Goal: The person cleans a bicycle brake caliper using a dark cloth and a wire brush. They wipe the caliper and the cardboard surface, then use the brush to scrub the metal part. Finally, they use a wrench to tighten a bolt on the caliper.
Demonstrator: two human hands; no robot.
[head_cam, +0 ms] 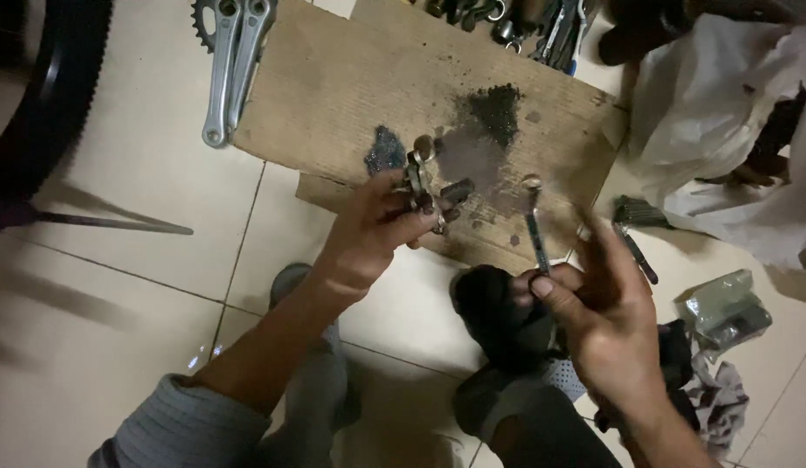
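While the person crouches over a tiled floor (pixel 143 173), the left hand (pixel 377 230) closes around a small greasy metal part (pixel 418 178), fingers curled tight on it above the near edge of a flattened sheet of cardboard (pixel 334 87). The right hand (pixel 598 299) pinches a slim metal tool (pixel 535 230) between thumb and forefinger, tip pointing up toward the cardboard's near edge; the other fingers are blurred, so how far they spread cannot be told. Tool and part are near each other but not touching.

The work looks to be in its middle: a patch of dark grit (pixel 494 113) and grease smears already mark the middle of the cardboard, suggesting cleaning or stripping is under way, yet the part remains in hand, grimy and not set down. Whether it is being taken apart or put together cannot be told.

A silver crank arm (pixel 234 65) with its toothed ring lies across the cardboard's far left corner and onto the floor. More tools (pixel 542 26) sit in a heap at the far right corner. A black tyre (pixel 48 95) curves along the left side of the floor, a white cloth (pixel 724 113) is bunched at the right, and a second dark tool (pixel 637 251) lies on the tiles just past the cardboard's right edge
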